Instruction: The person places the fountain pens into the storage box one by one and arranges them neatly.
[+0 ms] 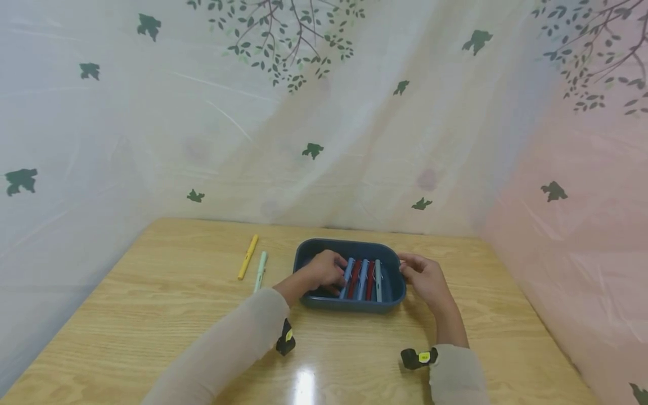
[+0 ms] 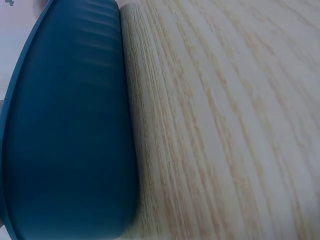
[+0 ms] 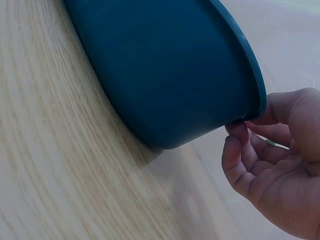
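Observation:
A dark blue tray (image 1: 349, 306) stands on the table with several capped pens side by side in it: blue, dark red and grey-blue ones. My left hand (image 1: 324, 269) reaches over the tray's near-left rim. Its fingertips touch the leftmost blue pen (image 1: 347, 278), the fingers spread along it. That hand is out of sight in the left wrist view, where the tray's outer wall (image 2: 70, 125) fills the left side. At the tray's right end, my right hand (image 1: 427, 281) pinches the rim between thumb and fingers, seen closely in the right wrist view beside the tray wall (image 3: 160, 65).
On the wooden table (image 1: 202, 320), left of the tray, lie a yellow pen (image 1: 248, 257) and a pale green pen (image 1: 260, 271), the latter partly behind the left forearm. A printed curtain (image 1: 324, 185) closes off the back and sides.

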The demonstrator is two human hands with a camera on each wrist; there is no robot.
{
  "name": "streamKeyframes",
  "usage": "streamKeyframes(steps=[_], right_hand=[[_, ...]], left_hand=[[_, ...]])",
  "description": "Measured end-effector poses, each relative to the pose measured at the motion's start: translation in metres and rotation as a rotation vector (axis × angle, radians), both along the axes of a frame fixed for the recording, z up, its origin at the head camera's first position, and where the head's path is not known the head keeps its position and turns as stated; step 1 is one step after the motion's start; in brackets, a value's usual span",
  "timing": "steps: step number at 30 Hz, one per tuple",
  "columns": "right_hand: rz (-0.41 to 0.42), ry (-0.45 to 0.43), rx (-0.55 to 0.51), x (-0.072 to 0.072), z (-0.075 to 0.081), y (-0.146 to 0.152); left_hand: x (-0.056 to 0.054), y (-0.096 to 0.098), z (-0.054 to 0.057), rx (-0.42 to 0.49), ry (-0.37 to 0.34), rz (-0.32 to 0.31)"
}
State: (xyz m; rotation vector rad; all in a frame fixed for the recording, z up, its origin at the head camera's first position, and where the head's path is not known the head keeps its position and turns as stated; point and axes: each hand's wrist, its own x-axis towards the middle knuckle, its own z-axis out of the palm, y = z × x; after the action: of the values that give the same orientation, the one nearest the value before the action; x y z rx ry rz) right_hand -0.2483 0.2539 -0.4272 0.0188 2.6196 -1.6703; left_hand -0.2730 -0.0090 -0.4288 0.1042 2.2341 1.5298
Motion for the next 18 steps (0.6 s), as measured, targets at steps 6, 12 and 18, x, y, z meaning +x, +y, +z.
streamKeyframes(steps=[6, 12, 18], right_hand=[[0.007, 0.005, -0.003, 0.0017, -0.0012, 0.0002], [0.01, -0.003, -0.007, 0.002, -0.0011, 0.0005], [0.01, 0.003, -0.003, 0.0013, -0.0004, -0.0005]], left_hand=[[0.0016, 0.0013, -0.0023, 0.031, -0.013, 0.019], [0.0015, 0.0017, -0.0032, 0.05, -0.023, 0.033], [0.0026, 0.0009, -0.0016, 0.05, -0.034, 0.038]])
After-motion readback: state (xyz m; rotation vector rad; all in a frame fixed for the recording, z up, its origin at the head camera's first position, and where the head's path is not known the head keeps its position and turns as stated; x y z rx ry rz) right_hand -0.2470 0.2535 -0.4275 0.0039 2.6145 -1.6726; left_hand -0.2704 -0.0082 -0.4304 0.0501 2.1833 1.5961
